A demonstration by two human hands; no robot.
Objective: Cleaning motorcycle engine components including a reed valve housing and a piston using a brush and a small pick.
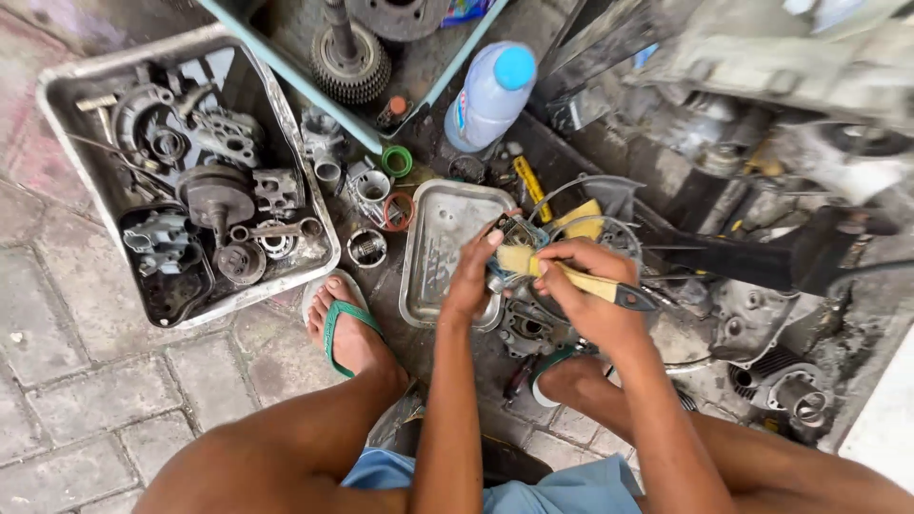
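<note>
- Squatting on the paved floor (pixel 86 400), we see our own knees and blue shorts (pixel 571 490) nearest the camera, with our left foot in a green sandal (pixel 345 328) planted just beside a small metal tray (pixel 440 249).
- We have our left hand (pixel 471 276) wrapped around a small metal engine part (pixel 514 233), its grip closed on that part above the right edge of the small tray.
- We hold a yellow-handled brush (pixel 571 276) in our right hand (pixel 590 295); that grip is closed tight around the handle, and the brush's pale head touches the engine part.
- We find loose rings (pixel 397 162) and small cylinders on the ground just left of the small tray.
- We see a large grey tub (pixel 67 90) further left, filled with greasy castings and gears.
- We note a plastic bottle with a blue cap (pixel 490 95) standing beyond the small tray, with a toothed gear (pixel 350 67) on a shaft to its left.
- We make out dirty engine casings (pixel 762 324) at the right.
</note>
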